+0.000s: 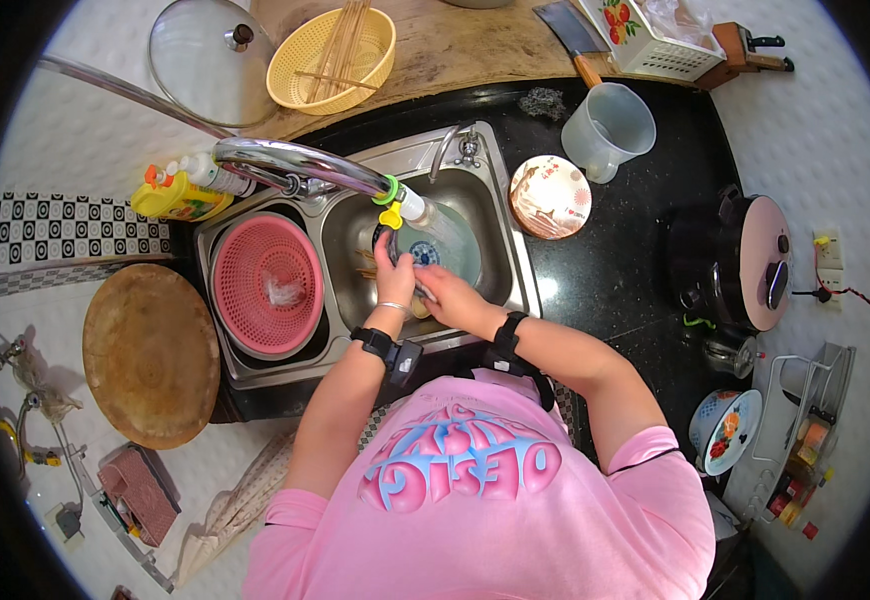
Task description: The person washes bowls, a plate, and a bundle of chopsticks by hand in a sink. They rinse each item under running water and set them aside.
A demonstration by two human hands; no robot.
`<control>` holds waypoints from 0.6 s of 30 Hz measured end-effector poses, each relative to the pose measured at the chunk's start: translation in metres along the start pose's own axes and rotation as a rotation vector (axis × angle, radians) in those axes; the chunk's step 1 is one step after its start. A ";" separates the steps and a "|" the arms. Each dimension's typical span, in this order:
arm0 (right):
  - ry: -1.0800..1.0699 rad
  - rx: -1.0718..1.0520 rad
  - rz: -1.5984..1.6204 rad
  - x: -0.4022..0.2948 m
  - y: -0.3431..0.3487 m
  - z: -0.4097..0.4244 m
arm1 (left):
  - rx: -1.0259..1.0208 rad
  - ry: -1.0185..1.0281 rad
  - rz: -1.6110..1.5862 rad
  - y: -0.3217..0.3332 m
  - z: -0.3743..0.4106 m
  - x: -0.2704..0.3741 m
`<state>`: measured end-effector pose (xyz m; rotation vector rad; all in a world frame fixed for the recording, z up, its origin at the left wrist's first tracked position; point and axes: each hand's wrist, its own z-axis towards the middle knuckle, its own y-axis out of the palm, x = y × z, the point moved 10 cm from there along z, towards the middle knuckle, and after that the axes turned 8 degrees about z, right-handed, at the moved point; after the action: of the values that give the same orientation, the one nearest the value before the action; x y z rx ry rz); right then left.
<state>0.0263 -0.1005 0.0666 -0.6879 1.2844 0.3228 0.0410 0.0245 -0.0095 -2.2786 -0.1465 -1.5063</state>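
Observation:
Both hands work over the right basin of a stainless steel sink. My left hand and my right hand are close together, closed on a dark, slender item whose kind I cannot tell, as the fingers partly cover it. Water runs from the faucet's spray head into a bowl with a blue pattern, behind the hands. Light wooden sticks, perhaps chopsticks, lie left of my left hand. Something pale and round shows below the hands, partly hidden.
In the left basin sits a pink colander. A round wooden board stands farther left. Detergent bottles and a yellow basket lie beyond the sink. On the right are a round patterned tin, a plastic jug, a cleaver and a pressure cooker.

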 end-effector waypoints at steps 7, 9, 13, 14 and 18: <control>-0.538 -0.633 -0.703 0.017 -0.014 -0.023 | -0.354 0.006 0.098 -0.001 0.013 0.015; -0.732 -0.776 -0.866 0.040 -0.013 -0.017 | -0.405 0.025 0.102 0.001 0.013 0.020; -0.909 -0.842 -1.287 0.063 -0.016 0.011 | -0.483 -0.105 0.228 0.011 0.009 0.036; -0.912 -0.760 -1.358 0.060 -0.013 0.021 | -0.496 -0.152 0.225 0.012 0.009 0.033; -1.207 -0.318 -1.880 0.055 -0.001 0.034 | -0.518 -0.358 0.059 0.015 0.005 0.018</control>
<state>0.0680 -0.0881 0.0190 -1.3456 -0.8098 -0.5959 0.0570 0.0105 0.0012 -2.9189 0.2397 -1.1903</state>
